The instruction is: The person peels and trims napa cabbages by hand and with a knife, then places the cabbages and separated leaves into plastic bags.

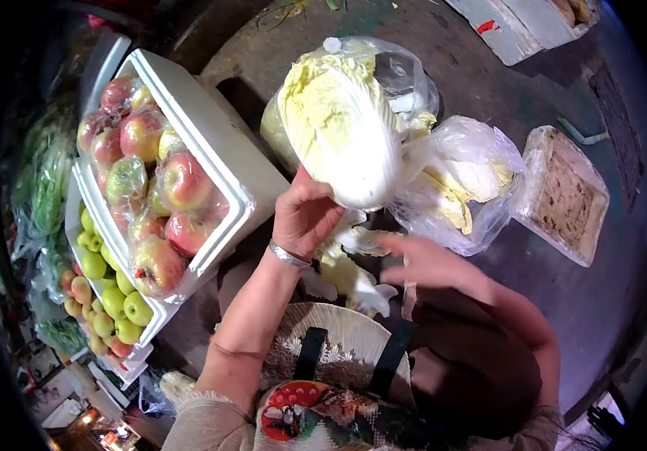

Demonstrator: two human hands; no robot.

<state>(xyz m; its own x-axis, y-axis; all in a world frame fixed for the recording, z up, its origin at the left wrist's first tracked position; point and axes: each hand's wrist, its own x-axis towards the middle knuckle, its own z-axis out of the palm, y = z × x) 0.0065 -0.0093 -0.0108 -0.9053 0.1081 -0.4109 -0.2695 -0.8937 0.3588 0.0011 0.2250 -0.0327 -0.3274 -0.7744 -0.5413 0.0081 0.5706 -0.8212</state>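
A large napa cabbage [346, 131], white at the base and yellow at its leaves, is held up in my left hand [305, 214], whose fingers are wrapped round its lower end. My right hand [429, 263] is blurred by motion, below and to the right of the cabbage, near loose leaves [357, 278] over my lap. Its fingers look stretched out and apart, with nothing seen in them. Behind the cabbage is a clear plastic bag [406, 71]. To the right lies another plastic bag [489, 154] with pale leaves in it.
At the left a white foam box [218, 135] holds wrapped apples [186, 180]; green apples [113, 303] sit in a box beside it. A dirty foam tray [598, 192] lies on the floor at the right. Another light box [507, 30] stands at the top right.
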